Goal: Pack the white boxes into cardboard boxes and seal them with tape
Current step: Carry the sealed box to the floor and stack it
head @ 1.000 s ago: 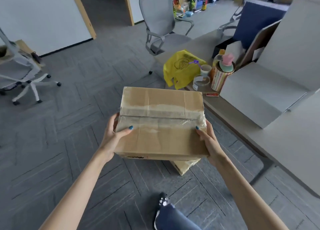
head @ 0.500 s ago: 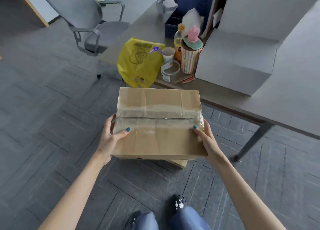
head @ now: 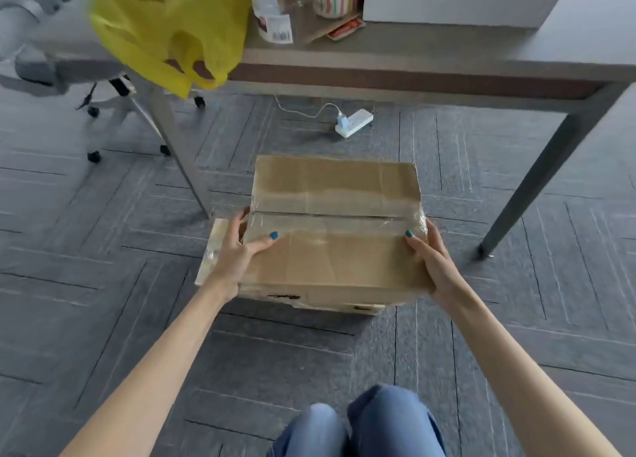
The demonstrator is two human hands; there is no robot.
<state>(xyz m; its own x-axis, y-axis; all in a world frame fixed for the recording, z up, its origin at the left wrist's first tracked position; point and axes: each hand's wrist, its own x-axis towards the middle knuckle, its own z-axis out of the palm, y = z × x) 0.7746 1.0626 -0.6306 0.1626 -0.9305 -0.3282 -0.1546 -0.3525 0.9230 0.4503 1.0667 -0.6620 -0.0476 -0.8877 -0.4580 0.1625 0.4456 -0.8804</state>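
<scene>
Cardboard box (head: 334,236) at frame centre, taped top face up, long axis left-right, tape seam running along it. Left grip (head: 237,255) and right grip (head: 434,262) clasp its short ends, thumbs on top. Second box (head: 210,250) beneath, skewed, on grey carpet floor (head: 103,257). Tabletop (head: 413,48) spans upper frame; yellow bag (head: 165,26) hangs off its edge at upper left; power strip (head: 354,122) on the floor below.

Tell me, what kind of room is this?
Probably an office. The floor is grey carpet tiles, a long desk stands on thin metal legs, a rolling chair sits beside it, and a power strip lies under the desk.
</scene>
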